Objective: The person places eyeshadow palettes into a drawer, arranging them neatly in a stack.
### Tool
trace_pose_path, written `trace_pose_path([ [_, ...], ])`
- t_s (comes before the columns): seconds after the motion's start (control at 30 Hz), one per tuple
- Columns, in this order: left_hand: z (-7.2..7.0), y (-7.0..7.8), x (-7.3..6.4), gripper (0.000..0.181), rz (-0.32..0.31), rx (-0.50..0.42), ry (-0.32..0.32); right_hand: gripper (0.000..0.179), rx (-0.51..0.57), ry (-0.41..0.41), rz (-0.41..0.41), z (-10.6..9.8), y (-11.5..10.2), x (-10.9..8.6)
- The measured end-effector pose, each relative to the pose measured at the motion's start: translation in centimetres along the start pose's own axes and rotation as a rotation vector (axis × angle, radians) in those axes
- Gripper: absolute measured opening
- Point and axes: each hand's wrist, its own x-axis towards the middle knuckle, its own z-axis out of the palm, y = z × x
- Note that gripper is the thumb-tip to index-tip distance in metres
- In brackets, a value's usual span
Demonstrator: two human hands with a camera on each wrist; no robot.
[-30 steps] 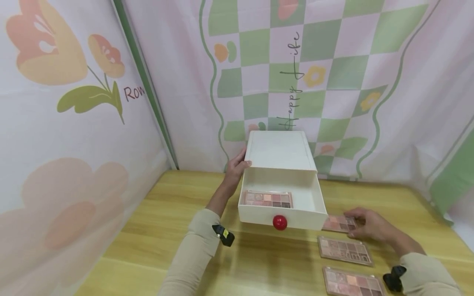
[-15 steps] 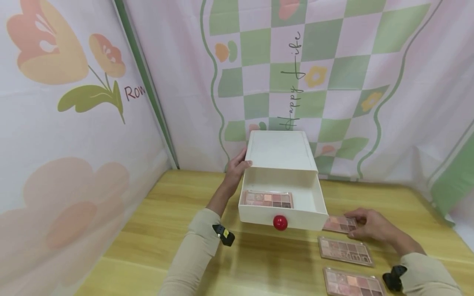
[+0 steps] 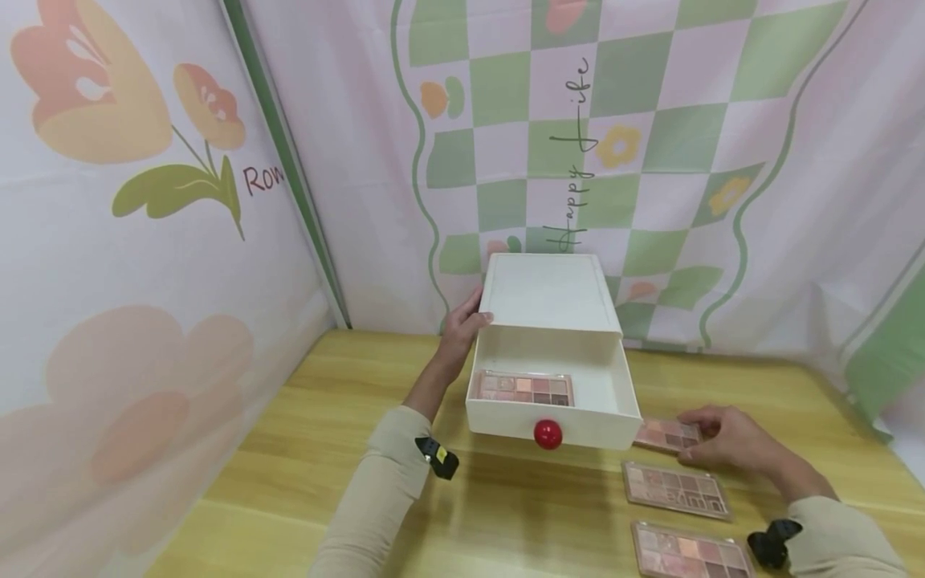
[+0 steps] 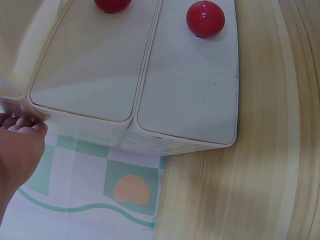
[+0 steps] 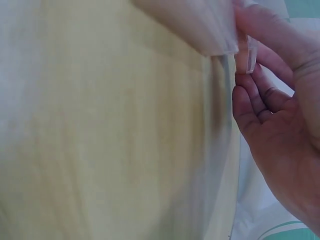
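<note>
A white drawer cabinet (image 3: 551,291) stands against the back curtain, its top drawer (image 3: 499,419) pulled out by a red knob's (image 3: 548,434) width and more. Inside it, to the left, lies an eyeshadow palette (image 3: 525,388). My left hand (image 3: 462,331) grips the cabinet's left side, thumb at the top front edge; curled fingers show in the left wrist view. Right of the drawer, my right hand (image 3: 730,440) pinches another eyeshadow palette (image 3: 668,434) by its right end. In the right wrist view that palette (image 5: 195,22) is blurred between thumb and fingers.
Two more eyeshadow palettes, a middle one (image 3: 677,489) and a near one (image 3: 691,552), lie in a column on the wooden table (image 3: 303,474). Beneath the pulled-out drawer, two closed drawers (image 4: 190,90) with red knobs show in the left wrist view. A patterned curtain (image 3: 368,160) hangs behind.
My right hand and the palette it pinches have shifted very slightly to the right. The left hand keeps its place on the cabinet.
</note>
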Motion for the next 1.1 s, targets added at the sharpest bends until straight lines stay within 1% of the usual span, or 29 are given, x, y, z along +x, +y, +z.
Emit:
trace_pose_path([
  [0.17,0.0,0.0,0.0,0.078,0.006,-0.006,-0.002,0.072,-0.032,0.036,0.002,-0.5,-0.1,-0.1],
  [0.4,0.0,-0.1,0.1,0.078,0.015,-0.001,-0.006,0.064,0.001,0.090,-0.076,-1.2,-0.7,-0.5],
  [0.5,0.0,0.0,0.0,0.077,0.014,-0.001,-0.007,0.061,-0.015,0.118,-0.097,-1.6,-1.0,-0.7],
  [0.77,0.0,-0.2,-0.1,0.077,0.008,0.000,0.003,0.058,-0.018,0.147,-0.094,-2.7,-1.9,-1.2],
  [0.97,0.1,-0.1,-0.2,0.079,0.009,0.005,0.012,0.057,-0.032,0.163,-0.090,-3.5,-2.4,-1.3],
  [1.1,0.1,-0.1,-0.1,0.079,0.011,0.006,0.004,0.057,-0.020,0.176,-0.092,-4.2,-2.8,-1.4],
])
